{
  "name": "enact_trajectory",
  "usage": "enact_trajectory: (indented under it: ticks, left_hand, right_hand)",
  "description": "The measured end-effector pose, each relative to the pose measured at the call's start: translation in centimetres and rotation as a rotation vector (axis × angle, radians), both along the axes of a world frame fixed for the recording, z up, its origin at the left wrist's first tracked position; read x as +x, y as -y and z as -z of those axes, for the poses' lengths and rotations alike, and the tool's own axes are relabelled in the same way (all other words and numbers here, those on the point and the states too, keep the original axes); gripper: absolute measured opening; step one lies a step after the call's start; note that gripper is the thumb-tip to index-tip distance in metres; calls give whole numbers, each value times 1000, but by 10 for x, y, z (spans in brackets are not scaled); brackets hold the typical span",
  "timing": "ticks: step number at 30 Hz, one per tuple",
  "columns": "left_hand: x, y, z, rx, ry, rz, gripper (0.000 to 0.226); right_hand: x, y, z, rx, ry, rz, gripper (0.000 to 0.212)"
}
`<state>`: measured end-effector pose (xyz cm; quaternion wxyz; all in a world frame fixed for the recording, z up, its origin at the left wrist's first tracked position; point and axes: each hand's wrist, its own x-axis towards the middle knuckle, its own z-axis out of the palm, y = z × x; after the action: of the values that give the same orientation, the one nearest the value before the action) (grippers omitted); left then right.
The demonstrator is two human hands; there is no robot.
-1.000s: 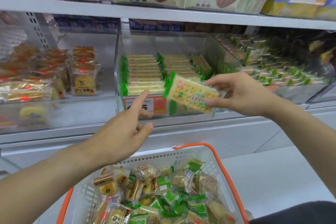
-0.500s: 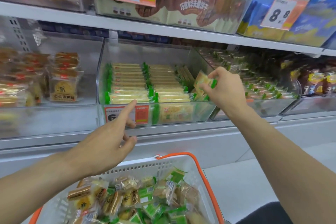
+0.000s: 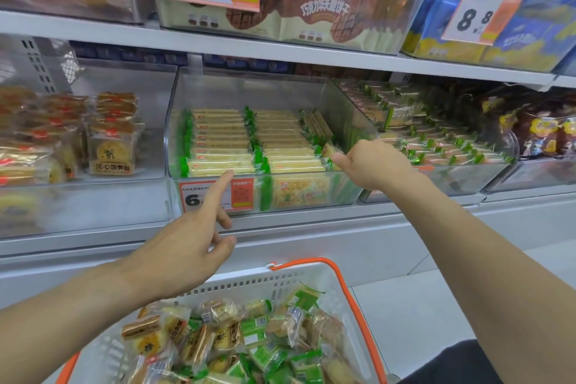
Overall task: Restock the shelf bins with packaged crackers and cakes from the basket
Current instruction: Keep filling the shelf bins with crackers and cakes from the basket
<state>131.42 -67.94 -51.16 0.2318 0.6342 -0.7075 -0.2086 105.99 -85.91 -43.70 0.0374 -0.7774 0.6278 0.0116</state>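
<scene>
A clear shelf bin (image 3: 174,146) holds rows of green-edged cracker packs (image 3: 223,146). My right hand (image 3: 377,165) is at the bin's right front corner with its fingers curled. Its thumb tip touches a cracker pack (image 3: 327,150) standing at the front of the right-hand row. My left hand (image 3: 184,246) holds nothing; its straight index finger reaches up to the bin's front rim, above the orange price tag (image 3: 240,195). Below my arms, a white basket (image 3: 249,284) with orange handles holds several cracker and cake packs (image 3: 224,337).
Left of the cracker bin, another clear bin holds round cake packs (image 3: 110,150). A bin of green-trimmed packs (image 3: 442,146) stands on the right, with dark snack bags (image 3: 542,134) beyond it. The upper shelf carries wafer bags (image 3: 324,9) and blue bags (image 3: 530,34). Pale floor (image 3: 420,305) lies on the right.
My right hand carried the cracker pack from in front of the bin into its right-hand row and lowered it there. My left hand kept pointing at the bin front. The view tilted up.
</scene>
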Motion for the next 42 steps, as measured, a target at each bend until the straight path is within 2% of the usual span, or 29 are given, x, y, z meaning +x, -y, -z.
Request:
enact_trajectory:
  ticks: [2,4,7,9,11,12,14,16,19,21,25,26,33,35,36,39,42]
  left_hand:
    - [1,0,0,4,9,-3,97]
    - [0,-1,-3,-10,-6,-14,94]
    - [-5,-1,-8,-84,-54,0,82]
    - [-8,-2,-11,-69,24,64,64]
    - [-9,-5,-10,72,226,169,40]
    - [-10,-8,-8,178,319,222,35]
    - [-12,-14,0,387,437,305,38]
    - [-15,-19,8,508,498,340,43]
    - [-20,-25,16,536,535,349,46]
    - [-25,-29,20,545,550,366,47]
    - [-30,-36,21,586,552,387,48]
    - [-30,-36,21,582,552,388,49]
    - [-23,-34,17,500,476,343,64]
    - [-21,-33,16,478,465,313,64]
    - [-20,-33,16,461,462,294,62]
    - [-23,-31,13,359,403,162,57]
    - [-29,-23,7,376,225,-90,51]
  right_hand:
    - [1,-3,0,45,-52,-29,60]
    - [1,-7,2,-13,29,-53,58]
    - [1,-19,4,-423,290,-163,36]
    - [6,-36,4,-563,490,-306,23]
    - [15,-58,13,-449,646,-476,16]
    - [19,-68,24,-341,661,-550,13]
    - [25,-83,56,-65,539,-669,12]
    - [25,-93,93,247,218,-699,16]
    - [9,-102,154,604,-330,-589,39]
    - [-7,-107,185,708,-521,-507,59]
    - [-22,-124,211,835,-522,-238,98]
    - [-20,-131,211,851,-526,-199,100]
    - [17,-129,183,888,-631,-142,45]
    - [32,-119,163,903,-563,-125,26]
    - [39,-116,152,911,-481,-119,27]
    - [54,-113,120,904,-80,-91,52]
    - [63,-120,88,905,323,-31,56]
